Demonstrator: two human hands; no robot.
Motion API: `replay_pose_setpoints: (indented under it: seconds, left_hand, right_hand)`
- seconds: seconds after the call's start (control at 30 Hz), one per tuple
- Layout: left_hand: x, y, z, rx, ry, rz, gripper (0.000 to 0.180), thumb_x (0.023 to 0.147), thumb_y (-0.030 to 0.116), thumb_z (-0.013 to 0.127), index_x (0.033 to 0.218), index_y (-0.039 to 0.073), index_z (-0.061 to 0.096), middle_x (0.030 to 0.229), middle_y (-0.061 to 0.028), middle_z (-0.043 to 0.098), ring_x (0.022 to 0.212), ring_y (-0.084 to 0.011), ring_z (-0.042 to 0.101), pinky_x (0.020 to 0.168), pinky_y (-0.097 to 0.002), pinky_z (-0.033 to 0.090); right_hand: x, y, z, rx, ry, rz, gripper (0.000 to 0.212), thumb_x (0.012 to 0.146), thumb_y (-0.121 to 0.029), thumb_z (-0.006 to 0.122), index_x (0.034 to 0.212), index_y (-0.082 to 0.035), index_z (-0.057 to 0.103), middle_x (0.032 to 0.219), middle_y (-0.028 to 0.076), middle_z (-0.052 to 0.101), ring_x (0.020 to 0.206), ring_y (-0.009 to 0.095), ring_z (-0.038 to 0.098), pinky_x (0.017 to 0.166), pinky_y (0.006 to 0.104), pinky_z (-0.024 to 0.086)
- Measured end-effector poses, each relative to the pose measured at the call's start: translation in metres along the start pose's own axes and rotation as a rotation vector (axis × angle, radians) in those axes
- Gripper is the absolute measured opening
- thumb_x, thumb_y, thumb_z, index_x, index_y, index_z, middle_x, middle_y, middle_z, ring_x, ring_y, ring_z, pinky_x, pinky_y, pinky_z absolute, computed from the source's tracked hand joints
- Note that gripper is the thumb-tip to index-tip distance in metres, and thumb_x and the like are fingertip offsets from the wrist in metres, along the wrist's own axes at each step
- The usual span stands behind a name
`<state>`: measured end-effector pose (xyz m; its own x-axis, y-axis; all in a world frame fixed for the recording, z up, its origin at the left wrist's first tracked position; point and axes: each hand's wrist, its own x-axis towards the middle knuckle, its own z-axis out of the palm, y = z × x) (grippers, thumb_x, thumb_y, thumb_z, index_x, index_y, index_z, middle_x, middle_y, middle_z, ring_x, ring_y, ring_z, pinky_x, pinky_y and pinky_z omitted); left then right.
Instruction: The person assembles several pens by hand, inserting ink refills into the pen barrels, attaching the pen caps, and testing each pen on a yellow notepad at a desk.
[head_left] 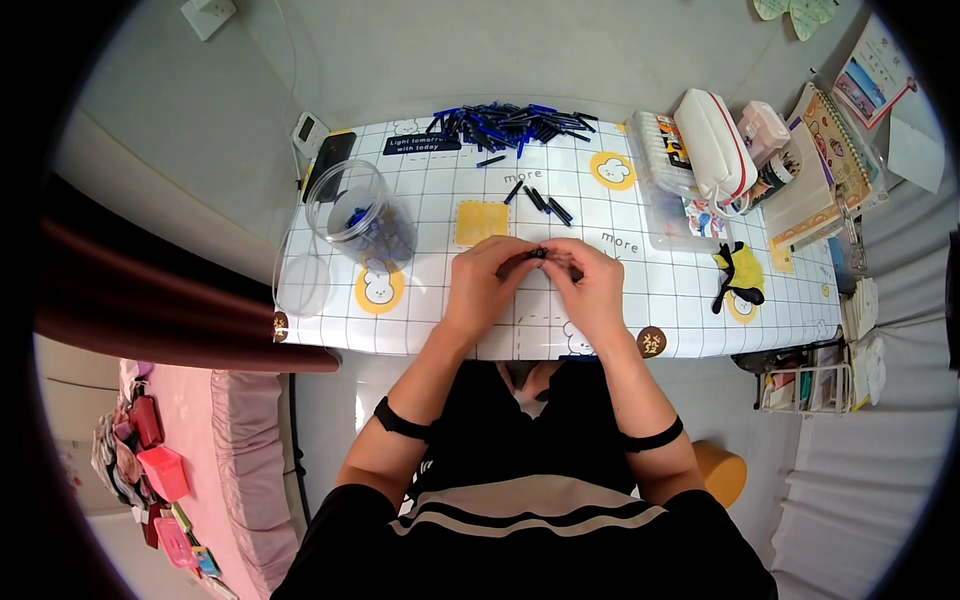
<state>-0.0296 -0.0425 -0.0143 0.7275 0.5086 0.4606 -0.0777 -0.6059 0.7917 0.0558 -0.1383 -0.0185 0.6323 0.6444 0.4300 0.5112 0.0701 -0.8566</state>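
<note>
My left hand (482,285) and my right hand (590,285) meet over the front middle of the table, fingertips pinched together. Between them shows the end of a small dark tube (540,253), mostly hidden by the fingers; it resembles the pen ink cartridges lying about. Just beyond my hands, several loose dark cartridges (535,198) lie on the tablecloth. Farther back, against the wall, spreads a big heap of blue and black cartridges (515,125). To the left stands a clear round jar (345,215), lidless, with blue cartridges inside.
A clear lid (303,285) lies beside the jar, near a dark phone-like slab (333,165). Along the right are a clear plastic box (668,205), a white pencil case (715,145), a pink container (763,130), upright notebooks (835,150) and a yellow-and-black cloth item (740,272).
</note>
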Motion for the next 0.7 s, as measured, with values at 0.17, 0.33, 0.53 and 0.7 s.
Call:
replay_pose_setpoints:
  seconds: [0.17,0.33,0.53,0.7]
  left_hand:
    - [0.0035,-0.0017,0.0033,0.01,-0.013,0.034,0.014,0.065,0.001,0.058,0.079,0.001,0.054,0.071,-0.0067,0.055,0.063,-0.0138,0.056,0.053,-0.0201,0.044]
    - [0.0053,-0.0022,0.005,-0.047,-0.014,-0.044,0.014,0.065,0.003,0.06,0.078,0.001,0.054,0.071,-0.0067,0.056,0.064,-0.013,0.056,0.054,-0.0206,0.044]
    - [0.0052,-0.0026,0.0058,-0.039,-0.028,-0.097,0.017,0.063,0.004,0.062,0.078,0.001,0.054,0.071,-0.0076,0.057,0.064,-0.0131,0.057,0.056,-0.0207,0.044]
    - [0.005,-0.0042,0.0057,-0.052,-0.014,0.002,0.016,0.062,0.003,0.062,0.077,0.001,0.056,0.071,-0.0075,0.057,0.061,-0.0137,0.056,0.054,-0.021,0.044]
  right_hand:
    - [0.0024,0.0011,0.0001,-0.016,0.001,0.032,0.017,0.065,0.004,0.056,0.08,0.0,0.051,0.071,0.009,0.057,0.065,0.016,0.057,0.056,0.0223,0.045]
    - [0.0056,0.0005,-0.0011,-0.109,-0.005,-0.095,0.019,0.062,0.004,0.057,0.079,-0.001,0.051,0.074,0.009,0.055,0.066,0.017,0.056,0.055,0.0229,0.044]
    - [0.0038,-0.0002,-0.0022,-0.097,-0.035,-0.011,0.022,0.061,0.005,0.057,0.081,-0.002,0.051,0.075,0.009,0.055,0.065,0.017,0.057,0.055,0.0231,0.045]
    - [0.0037,0.0006,-0.001,-0.032,-0.014,-0.013,0.033,0.062,0.007,0.055,0.092,-0.002,0.048,0.082,0.01,0.056,0.067,0.018,0.057,0.06,0.024,0.046]
